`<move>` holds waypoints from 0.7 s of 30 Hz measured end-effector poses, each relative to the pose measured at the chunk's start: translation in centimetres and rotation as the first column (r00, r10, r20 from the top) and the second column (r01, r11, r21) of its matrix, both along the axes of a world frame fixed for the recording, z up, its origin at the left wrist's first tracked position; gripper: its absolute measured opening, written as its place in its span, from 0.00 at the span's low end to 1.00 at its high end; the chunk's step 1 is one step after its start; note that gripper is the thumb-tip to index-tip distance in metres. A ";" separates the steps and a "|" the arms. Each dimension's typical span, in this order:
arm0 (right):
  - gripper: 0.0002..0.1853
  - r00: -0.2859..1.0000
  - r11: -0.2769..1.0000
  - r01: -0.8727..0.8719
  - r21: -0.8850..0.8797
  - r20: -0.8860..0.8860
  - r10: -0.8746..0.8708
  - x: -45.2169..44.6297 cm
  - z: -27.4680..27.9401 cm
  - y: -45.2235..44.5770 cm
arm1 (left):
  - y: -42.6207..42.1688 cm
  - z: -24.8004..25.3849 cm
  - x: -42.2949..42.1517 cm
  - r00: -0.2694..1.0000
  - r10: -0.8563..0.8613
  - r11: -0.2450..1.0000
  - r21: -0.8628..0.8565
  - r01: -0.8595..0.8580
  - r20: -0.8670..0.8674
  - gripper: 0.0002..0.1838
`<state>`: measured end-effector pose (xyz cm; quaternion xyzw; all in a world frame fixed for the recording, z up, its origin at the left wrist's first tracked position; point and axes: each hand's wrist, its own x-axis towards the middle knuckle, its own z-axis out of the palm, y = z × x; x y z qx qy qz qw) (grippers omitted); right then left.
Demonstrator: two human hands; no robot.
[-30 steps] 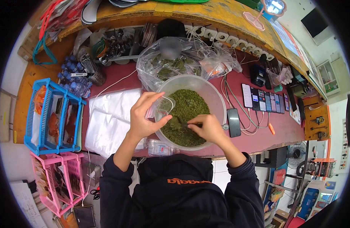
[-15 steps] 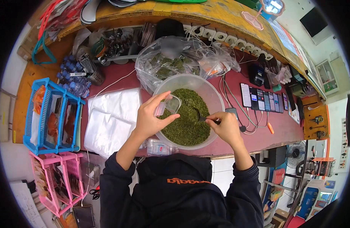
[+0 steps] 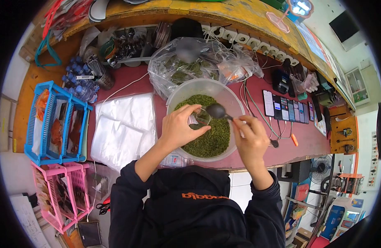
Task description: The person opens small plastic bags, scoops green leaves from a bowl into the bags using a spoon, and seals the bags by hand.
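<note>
A round translucent tub [image 3: 237, 99] holds green chopped leaf material [image 3: 211, 138]. My left hand [image 3: 179, 127] grips a small clear plastic cup [image 3: 202, 117] over the left part of the tub, with thumb and fingers around its sides. In my right hand [image 3: 251, 135] is the handle of a black spoon [image 3: 216, 110], whose bowl is at the cup's right rim. Whether the spoon carries any leaves cannot be made out. Behind the tub lies a large clear plastic bag [image 3: 160, 62] with more green material inside.
White plastic bags [image 3: 116, 136] lie left of the tub, beside a blue basket [image 3: 45, 142] above a pink one [image 3: 60, 198]. Phones [image 3: 268, 103] on cables stand in a row at the right. A clear packet [image 3: 174, 160] lies at the table's front edge.
My right hand has lifted the spoon out of the leaves and brought it to the cup. My left hand has moved right and slightly down with the cup, which is tilted differently.
</note>
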<state>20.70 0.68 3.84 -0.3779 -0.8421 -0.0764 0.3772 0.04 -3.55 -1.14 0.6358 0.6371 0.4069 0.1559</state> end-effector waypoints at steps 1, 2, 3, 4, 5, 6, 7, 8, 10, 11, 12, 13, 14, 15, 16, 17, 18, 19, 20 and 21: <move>0.07 1.000 1.000 -0.006 -0.002 0.001 0.006 0.4 0.6 0.1 | -0.1 -0.2 -0.1 1.000 0.021 1.000 0.015 -0.021 0.000 0.31; 0.07 0.999 0.997 0.040 -0.063 0.013 -0.040 0.9 1.2 0.0 | -0.2 -0.3 -0.3 1.000 0.026 1.000 0.014 -0.026 0.001 0.31; 0.08 0.996 0.988 0.090 -0.123 0.028 -0.087 1.4 1.8 -0.1 | -0.3 -0.3 -0.4 0.998 0.055 0.998 0.032 -0.055 -0.010 0.31; 0.07 0.989 0.963 0.124 -0.240 0.107 -0.101 1.9 2.4 -0.2 | -0.4 -0.4 -0.4 0.996 0.082 0.995 0.050 -0.081 -0.021 0.31; 0.07 0.989 0.962 0.127 -0.240 0.107 -0.103 1.7 2.4 -0.2 | -0.5 -0.6 -0.3 0.997 0.080 0.996 0.050 -0.079 -0.020 0.31; 0.08 0.998 0.934 -0.013 -0.357 0.054 0.035 1.1 2.3 0.0 | -0.6 -0.7 0.0 0.993 0.111 0.989 0.106 -0.107 -0.037 0.32; 0.09 0.986 0.875 -0.152 -0.460 -0.015 0.164 0.3 2.1 0.2 | -0.7 -0.8 0.4 0.989 0.142 0.978 0.162 -0.132 -0.050 0.32; 0.08 0.975 0.873 -0.216 -0.438 -0.050 0.216 -1.3 1.1 0.3 | -0.9 -0.7 0.9 0.989 0.137 0.978 0.165 -0.127 -0.050 0.32; 0.06 0.954 0.851 -0.279 -0.444 -0.028 0.299 -3.1 -1.4 0.7 | -1.2 -0.2 1.6 0.986 0.130 0.978 0.174 -0.111 -0.106 0.35; 0.06 0.953 0.853 -0.284 -0.438 -0.029 0.302 -3.0 -1.4 0.9 | -1.1 0.3 1.2 0.985 0.134 0.977 0.180 -0.113 -0.109 0.35; 0.05 0.943 0.827 -0.319 -0.463 -0.065 0.327 -2.7 -1.3 1.2 | -1.3 0.8 0.4 0.994 0.079 0.989 0.132 -0.068 -0.080 0.36; 0.05 0.932 0.797 -0.351 -0.491 -0.104 0.347 -2.4 -1.3 1.3 | -1.5 1.1 -0.5 0.999 0.021 0.997 0.079 -0.017 -0.048 0.37; 0.04 0.910 0.752 -0.394 -0.529 -0.109 0.400 -2.1 -0.8 1.4 | -1.2 0.8 -1.6 0.992 -0.122 0.985 0.124 0.116 0.044 0.27; 0.04 0.912 0.753 -0.390 -0.529 -0.108 0.396 -1.8 -0.5 1.3 | -0.9 0.0 -2.5 0.991 -0.126 0.985 0.125 0.120 0.044 0.27; 0.04 0.897 0.715 -0.427 -0.554 -0.161 0.411 -1.6 -0.2 1.3 | -0.4 -0.8 -3.2 0.929 -0.276 0.961 0.056 0.271 0.246 0.20; 0.04 0.880 0.673 -0.465 -0.575 -0.213 0.426 -1.5 0.1 1.3 | -0.1 -1.5 -3.6 0.809 -0.387 0.906 0.019 0.423 0.443 0.13; 0.04 0.879 0.675 -0.466 -0.573 -0.211 0.428 -1.5 0.2 1.1 | -0.2 -0.6 -3.0 0.784 -0.343 0.927 0.050 0.373 0.517 0.05; 0.04 0.885 0.591 -0.462 -0.661 -0.380 0.267 -1.4 0.2 0.7 | -0.3 -0.5 -2.6 0.785 -0.342 0.927 0.050 0.371 0.517 0.05; 0.05 0.857 0.491 -0.475 -0.730 -0.510 0.072 -1.4 0.2 0.4 | -0.5 -0.5 -2.3 0.701 -0.298 0.931 0.036 0.362 0.648 0.06; 0.05 0.858 0.493 -0.473 -0.731 -0.509 0.069 -1.2 0.1 0.4 | -0.6 -0.6 -2.0 0.599 -0.248 0.933 0.021 0.359 0.761 0.07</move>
